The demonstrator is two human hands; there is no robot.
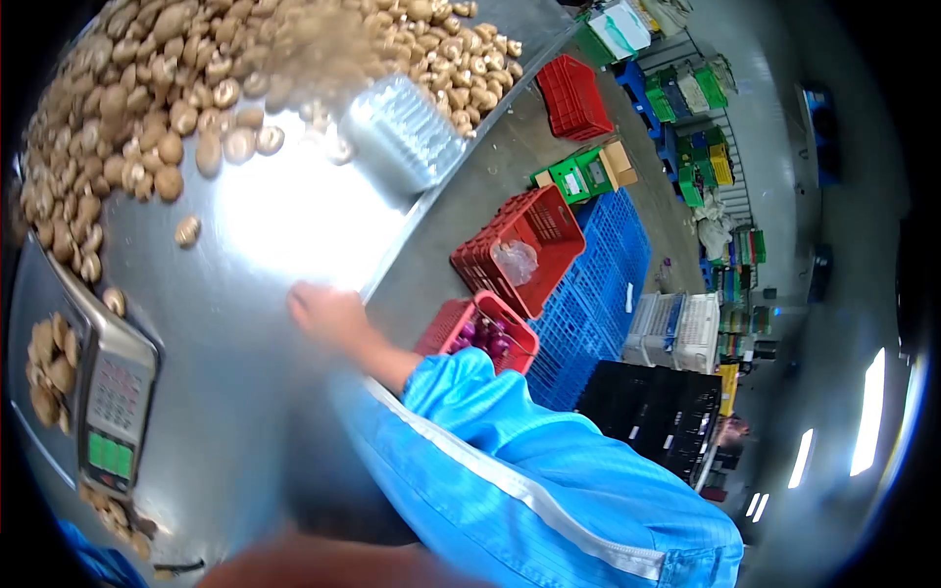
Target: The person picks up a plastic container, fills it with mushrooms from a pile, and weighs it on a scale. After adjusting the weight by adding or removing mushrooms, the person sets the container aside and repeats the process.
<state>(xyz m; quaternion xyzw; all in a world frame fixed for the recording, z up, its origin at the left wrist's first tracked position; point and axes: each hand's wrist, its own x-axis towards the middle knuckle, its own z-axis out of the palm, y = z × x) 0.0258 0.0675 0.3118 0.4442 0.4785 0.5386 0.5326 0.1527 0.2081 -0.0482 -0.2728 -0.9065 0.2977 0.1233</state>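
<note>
The right hand point(331, 316), bare and blurred, hovers over or rests on the shiny steel table point(235, 343) near its edge; which of the two is unclear. I cannot tell whether its fingers are spread, pressed together or pinching anything. One bright blue sleeve with a pale stripe point(490, 392) covers its arm. At the hand's 6 o'clock, one skin-toned blur fills the bottom edge; whether it is the left hand, and how any fingers stand, cannot be told.

From the right hand, one large pile of brown mushrooms point(147, 118), too many to count, spreads from 9 to 12 o'clock. One loose mushroom point(187, 231) lies at 10 and another point(114, 301) at 9, beside the scale. At 1 o'clock sits clear ridged plastic packaging point(407, 132), its number of pieces blurred.

One grey digital scale point(123, 387) with three green display windows stands at 8 o'clock, a small heap of mushrooms point(51, 367) on its plate. More mushrooms point(118, 514) lie at 7 to 8.

Beyond the table are three red plastic crates: one with purple-red onions point(485, 336) at 3 o'clock, one with a clear plastic bag point(516, 262) between 2 and 3, and one point(573, 98) between 1 and 2. One green box point(582, 176) sits at 2, near blue plastic pallet decking point(613, 245).
</note>
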